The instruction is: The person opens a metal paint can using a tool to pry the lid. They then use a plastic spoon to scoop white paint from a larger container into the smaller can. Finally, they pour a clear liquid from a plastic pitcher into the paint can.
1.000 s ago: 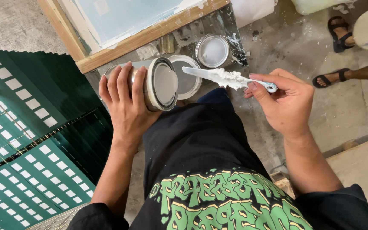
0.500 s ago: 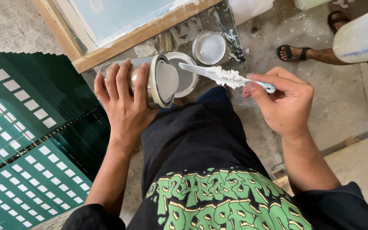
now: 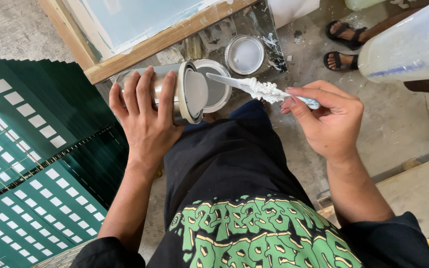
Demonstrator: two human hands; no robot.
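My left hand grips a metal tin tipped on its side, its open mouth facing right with white paste inside. My right hand holds a flat spatula smeared with thick white paste, its tip pointing left toward the tin's mouth and just short of it. Below the tip, on the floor, stands a second open tin of grey-white paste. A round metal lid lies beyond it.
Stacked green sheets with white rectangles fill the left. A wooden-framed screen lies at the top. Another person's sandalled feet stand at the upper right beside a translucent plastic jug. A wooden plank lies at right.
The tin in my left hand has shifted slightly left and down, and the spatula tip has drawn closer to its mouth. The other person's feet have stepped nearer, and the jug has swung further into view.
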